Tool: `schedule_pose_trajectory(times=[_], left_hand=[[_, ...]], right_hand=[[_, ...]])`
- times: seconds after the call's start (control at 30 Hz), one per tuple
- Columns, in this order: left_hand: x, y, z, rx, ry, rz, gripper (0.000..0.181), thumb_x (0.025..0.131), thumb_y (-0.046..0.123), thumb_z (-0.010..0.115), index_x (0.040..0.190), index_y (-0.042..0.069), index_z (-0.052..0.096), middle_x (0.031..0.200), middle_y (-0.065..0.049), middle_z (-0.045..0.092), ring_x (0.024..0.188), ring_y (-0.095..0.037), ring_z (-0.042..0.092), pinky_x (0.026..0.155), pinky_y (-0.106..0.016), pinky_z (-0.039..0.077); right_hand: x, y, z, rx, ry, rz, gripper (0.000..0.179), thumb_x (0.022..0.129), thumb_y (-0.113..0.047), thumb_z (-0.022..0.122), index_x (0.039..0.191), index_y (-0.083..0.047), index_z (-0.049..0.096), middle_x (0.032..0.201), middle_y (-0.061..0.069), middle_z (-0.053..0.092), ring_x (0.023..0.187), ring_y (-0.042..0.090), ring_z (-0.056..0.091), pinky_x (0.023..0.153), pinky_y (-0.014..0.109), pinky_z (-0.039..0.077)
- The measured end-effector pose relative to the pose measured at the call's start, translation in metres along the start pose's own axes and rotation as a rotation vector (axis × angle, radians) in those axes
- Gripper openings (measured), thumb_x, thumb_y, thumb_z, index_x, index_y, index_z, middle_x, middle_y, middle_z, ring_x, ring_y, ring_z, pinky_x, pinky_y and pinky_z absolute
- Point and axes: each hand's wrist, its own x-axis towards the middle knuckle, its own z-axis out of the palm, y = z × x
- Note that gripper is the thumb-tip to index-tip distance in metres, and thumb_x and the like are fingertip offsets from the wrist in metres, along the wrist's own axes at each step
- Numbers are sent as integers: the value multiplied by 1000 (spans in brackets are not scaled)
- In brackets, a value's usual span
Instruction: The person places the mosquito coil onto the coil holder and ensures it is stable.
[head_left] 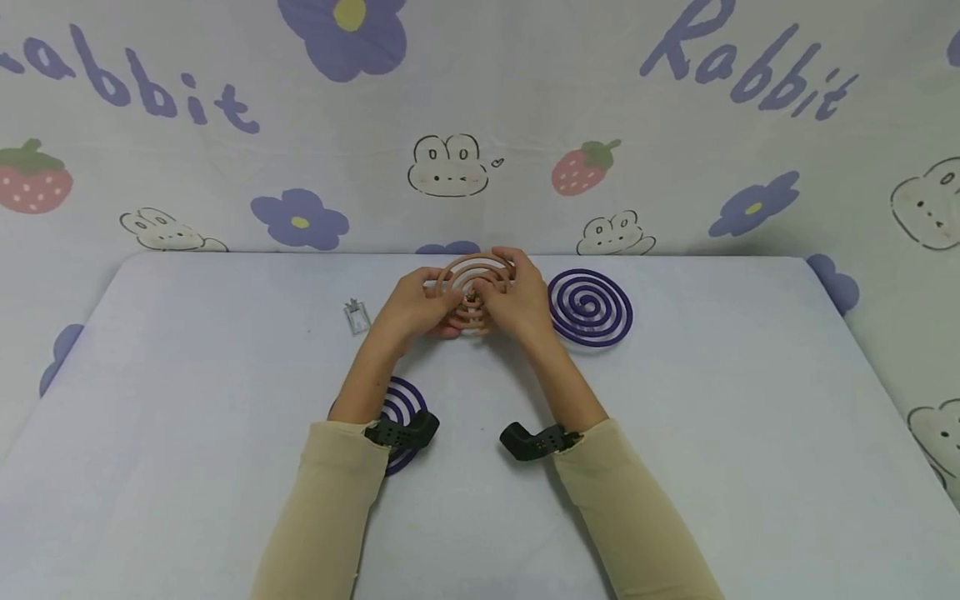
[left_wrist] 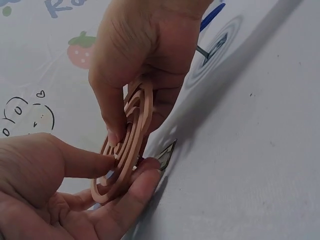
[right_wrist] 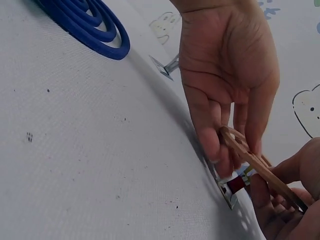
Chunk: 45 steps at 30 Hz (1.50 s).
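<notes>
Left hand (head_left: pixel 420 307) and right hand (head_left: pixel 521 296), upper centre of the head view, together at opposite sides of a brown mosquito coil (head_left: pixel 472 267); both pinch it, thumbs on the near face and fingers behind. Printed curtain (head_left: pixel 517 83), across the top of the frame, forms the background. White surface (head_left: pixel 712 417) fills the middle and lower frame. Beige sleeves (head_left: pixel 633 508) enter from the bottom edge. Two dark blue mosquito coils: one (head_left: pixel 401 400) left of centre, partly hidden by the left forearm; the other (head_left: pixel 590 307) right of centre, just beside the right hand.

The brown coil lies between the hands, neither nearer to it than the other. In the left wrist view it stands nearly edge-on, its long axis slanting from upper right to lower left; in the right wrist view it runs down towards the lower right. The governing relation appears to be that of the coil's centre, between the thumbs, to a small metal plate (right_wrist: pixel 227 196) on its surface side; whether they are joined cannot be told. A metal stand (head_left: pixel 357 317), left of centre, lies nearer the left hand. Smallest, a dark red piece (right_wrist: pixel 236 184) shows between coil and plate; its nature is unclear.
</notes>
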Motion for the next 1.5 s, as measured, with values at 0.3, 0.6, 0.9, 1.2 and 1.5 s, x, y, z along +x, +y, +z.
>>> schedule_pose_trajectory(times=[0.3, 0.6, 0.9, 1.2, 1.5], left_hand=[[5, 1, 5, 5, 85, 49, 56, 105, 15, 65, 156, 5, 46, 149, -22, 59, 125, -29, 62, 91, -33, 52], [10, 4, 7, 49, 134, 144, 47, 103, 8, 65, 148, -2, 54, 129, -25, 70, 99, -18, 62, 73, -19, 46], [12, 2, 6, 136, 155, 167, 45, 102, 11, 64, 146, 1, 60, 126, -25, 72, 103, -25, 64, 79, -25, 47], [7, 1, 5, 129, 140, 110, 50, 103, 16, 66, 150, 2, 56, 124, -25, 70, 98, -23, 64, 75, -24, 49], [5, -3, 3, 20, 114, 86, 57, 101, 18, 72, 153, 5, 52, 139, -23, 65, 112, -27, 66, 80, -26, 53]], right_hand=[[0, -6, 0, 16, 12, 26, 54, 96, -11, 75, 147, -4, 57, 139, 20, 68, 121, 32, 67, 107, 46, 53], [0, -8, 0, 29, 35, 42, 57, 95, -11, 75, 148, -5, 55, 139, 19, 68, 120, 31, 67, 106, 45, 54], [-2, -5, 1, 48, 45, 50, 56, 95, -12, 75, 146, -3, 55, 140, 21, 67, 123, 33, 67, 109, 45, 52], [-2, -1, 3, 22, 30, 60, 57, 96, -16, 76, 147, -4, 56, 142, 19, 66, 122, 33, 67, 107, 46, 53], [-2, 0, 6, 47, 24, 68, 56, 95, -15, 75, 148, -5, 56, 141, 19, 67, 121, 31, 68, 106, 44, 54]])
